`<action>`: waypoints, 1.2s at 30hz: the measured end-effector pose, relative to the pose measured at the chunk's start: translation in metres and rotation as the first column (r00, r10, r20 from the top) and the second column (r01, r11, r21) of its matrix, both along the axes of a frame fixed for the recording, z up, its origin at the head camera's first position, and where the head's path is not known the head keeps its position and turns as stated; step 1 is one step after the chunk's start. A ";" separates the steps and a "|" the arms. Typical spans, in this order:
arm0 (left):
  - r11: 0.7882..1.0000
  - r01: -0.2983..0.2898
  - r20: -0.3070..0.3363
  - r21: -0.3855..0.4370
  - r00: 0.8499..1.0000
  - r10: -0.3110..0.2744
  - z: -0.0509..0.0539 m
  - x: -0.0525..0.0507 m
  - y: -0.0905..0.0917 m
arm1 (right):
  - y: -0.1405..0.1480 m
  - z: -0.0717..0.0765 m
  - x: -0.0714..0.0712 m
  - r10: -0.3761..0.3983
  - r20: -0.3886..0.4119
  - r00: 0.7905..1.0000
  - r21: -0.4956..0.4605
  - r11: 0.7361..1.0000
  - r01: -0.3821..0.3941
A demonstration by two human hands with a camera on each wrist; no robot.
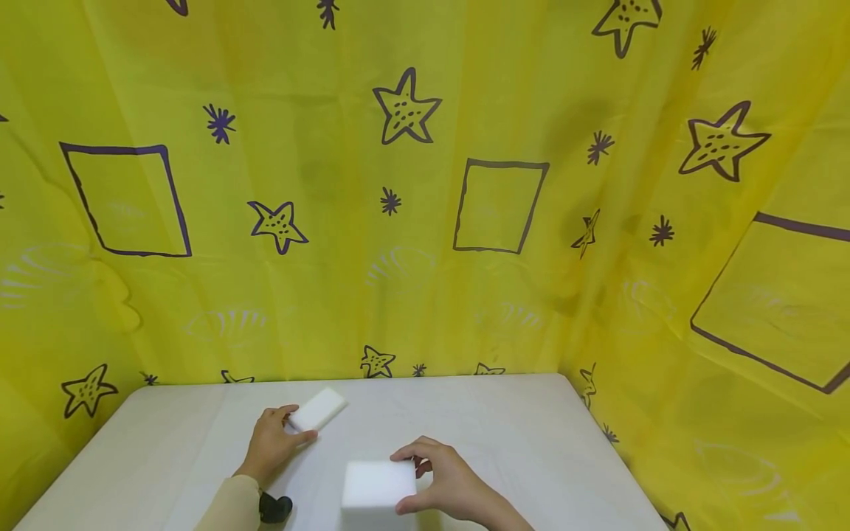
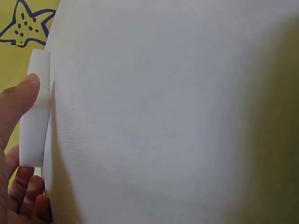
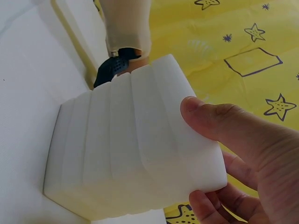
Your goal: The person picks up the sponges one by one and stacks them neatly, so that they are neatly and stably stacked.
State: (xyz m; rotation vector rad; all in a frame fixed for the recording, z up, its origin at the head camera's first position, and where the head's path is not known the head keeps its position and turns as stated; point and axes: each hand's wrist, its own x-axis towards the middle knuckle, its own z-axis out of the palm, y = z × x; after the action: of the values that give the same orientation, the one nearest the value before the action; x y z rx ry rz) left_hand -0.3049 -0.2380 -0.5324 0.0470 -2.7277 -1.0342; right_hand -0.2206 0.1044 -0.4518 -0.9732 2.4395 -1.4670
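Observation:
Several white sponge blocks form a stack (image 1: 378, 479) at the near middle of the table; the right wrist view shows its layered side. My right hand (image 1: 448, 479) pinches the top sponge (image 3: 187, 126), thumb on the near side and fingers on the far side, and that sponge sits on the ones below. Farther back and to the left, another white sponge (image 1: 320, 410) lies on the table. My left hand (image 1: 272, 442) grips it by its edges between thumb and fingers. In the left wrist view, the thumb presses on that sponge's side (image 2: 35, 126).
The white-covered table (image 1: 518, 435) has rounded far corners. A yellow curtain (image 1: 332, 295) printed with stars and squares hangs behind it and along the sides. A black device (image 1: 274, 507) is strapped at the left wrist, below a beige sleeve (image 1: 232, 505).

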 end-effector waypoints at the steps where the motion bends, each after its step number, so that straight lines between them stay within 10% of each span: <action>1: 1.000 -0.001 0.000 0.000 1.000 0.001 0.000 0.000 0.000 | 0.000 0.000 0.000 0.000 -0.001 1.000 0.001 1.000 0.000; 36: 0.991 0.011 0.023 0.130 1.000 -0.014 0.011 0.014 0.007 | 0.001 -0.002 -0.001 -0.001 0.010 1.000 0.001 1.000 0.001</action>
State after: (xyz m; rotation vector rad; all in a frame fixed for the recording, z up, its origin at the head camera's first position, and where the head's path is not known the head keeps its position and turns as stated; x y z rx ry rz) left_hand -0.2908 -0.2314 -0.5217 0.0646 -2.6810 -1.2210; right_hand -0.2221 0.1049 -0.4534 -0.9621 2.4344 -1.4677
